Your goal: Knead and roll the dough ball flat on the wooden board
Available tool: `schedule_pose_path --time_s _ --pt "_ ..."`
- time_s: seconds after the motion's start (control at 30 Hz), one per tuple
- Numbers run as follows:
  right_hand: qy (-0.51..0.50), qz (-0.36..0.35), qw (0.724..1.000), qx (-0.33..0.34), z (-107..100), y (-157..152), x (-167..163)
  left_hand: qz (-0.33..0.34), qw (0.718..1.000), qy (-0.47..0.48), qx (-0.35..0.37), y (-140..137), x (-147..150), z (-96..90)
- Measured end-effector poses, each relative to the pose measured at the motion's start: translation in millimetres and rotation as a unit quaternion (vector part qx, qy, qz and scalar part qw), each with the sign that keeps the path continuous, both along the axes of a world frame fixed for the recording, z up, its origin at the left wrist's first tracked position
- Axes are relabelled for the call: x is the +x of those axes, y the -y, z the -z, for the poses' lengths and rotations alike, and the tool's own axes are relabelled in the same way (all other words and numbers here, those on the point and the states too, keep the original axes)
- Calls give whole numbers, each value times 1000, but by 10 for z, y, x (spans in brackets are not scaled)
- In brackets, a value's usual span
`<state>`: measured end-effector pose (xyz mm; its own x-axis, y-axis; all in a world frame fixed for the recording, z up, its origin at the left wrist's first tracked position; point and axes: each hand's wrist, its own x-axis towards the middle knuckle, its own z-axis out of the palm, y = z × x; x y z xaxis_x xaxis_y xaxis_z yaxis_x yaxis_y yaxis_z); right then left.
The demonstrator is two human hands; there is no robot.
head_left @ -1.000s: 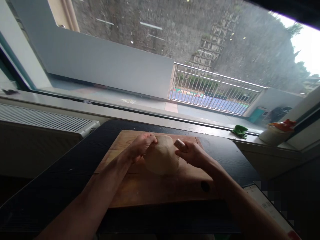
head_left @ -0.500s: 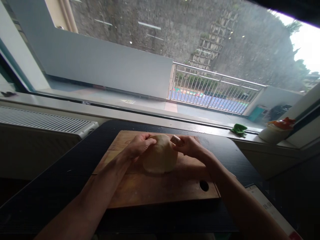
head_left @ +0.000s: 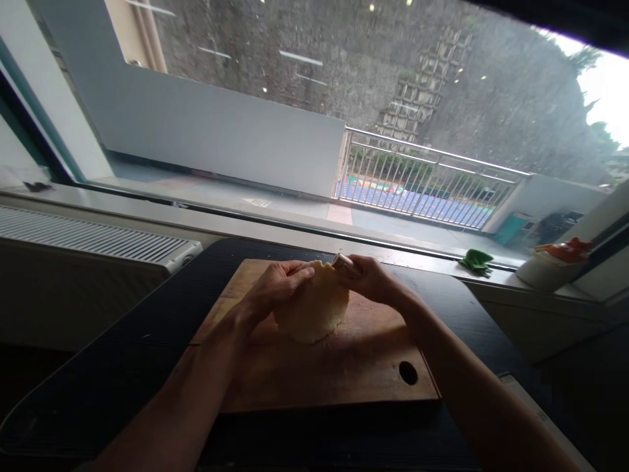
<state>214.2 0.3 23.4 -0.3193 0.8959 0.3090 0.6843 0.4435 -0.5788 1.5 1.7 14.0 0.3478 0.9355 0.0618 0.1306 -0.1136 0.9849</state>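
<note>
Pinching the pale disc (head_left: 314,308), left hand (head_left: 276,285) sits near right hand (head_left: 372,280) curled around a rod (head_left: 344,265)

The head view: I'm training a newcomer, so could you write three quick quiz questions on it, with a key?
1. Which hand grips the brown cylindrical stick?
2. True or false: the left hand touches the pale, roughly round, dough-like sheet.
3. The dark oval hole in the rectangular brown wooden board is nearest which of its corners, as pictured: A upper left, B upper right, C lower right?

Key: 1. The right hand. 2. True. 3. C.
</note>
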Motion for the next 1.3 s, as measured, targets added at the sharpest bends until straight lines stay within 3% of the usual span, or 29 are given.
schedule_pose_path --time_s 0.17,0.57,0.7,0.97,1.17,1.3 --pt "8 17 1000 -3 -63 -17 -44 3 999 41 17 -8 -18 -1" --pt "60 12 998 0 -188 -59 -193 56 997 2 50 -14 -43 -8" --pt "114 26 992 40 -212 -4 -255 48 997 -2 54 -34 -30 17" --pt "169 57 970 165 -120 235 -285 51 998 15 -39 -76 12 56" --pt "187 48 973 130 -64 177 -81 28 999 -13 -27 -123 -22 90" --pt "220 55 972 67 -34 161 36 20 997 -62 -48 -200 -56 200"
